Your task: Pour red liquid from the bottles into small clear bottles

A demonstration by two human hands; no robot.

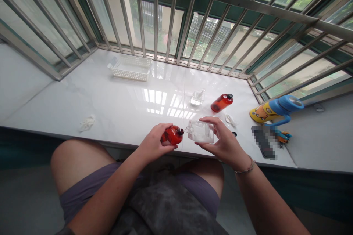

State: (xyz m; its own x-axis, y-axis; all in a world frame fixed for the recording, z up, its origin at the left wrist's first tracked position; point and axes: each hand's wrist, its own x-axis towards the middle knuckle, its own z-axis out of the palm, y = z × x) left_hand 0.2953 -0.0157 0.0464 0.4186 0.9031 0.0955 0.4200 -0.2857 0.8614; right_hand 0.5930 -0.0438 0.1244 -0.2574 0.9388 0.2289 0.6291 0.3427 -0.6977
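My left hand (156, 140) is closed around a red bottle (175, 136), whose uncapped dark neck points to the right. In my right hand (224, 140) is a clear glass bottle (202, 132), tipped on its side with its neck toward the red one. The two necks come very close; whether they touch I cannot tell. Liquid in the clear bottle is hard to make out. Partly hidden behind my right hand, a small black cap (234, 134) lies on the white counter (116, 117).
A second red bottle (221, 102) with a black cap lies beyond my hands, beside another small clear bottle (197, 97). Crumpled tissues (87, 123) and a white basket (131, 69) are leftward. At right are a blue-yellow flask (273, 109) and a blurred dark object (263, 142). Metal bars line the window.
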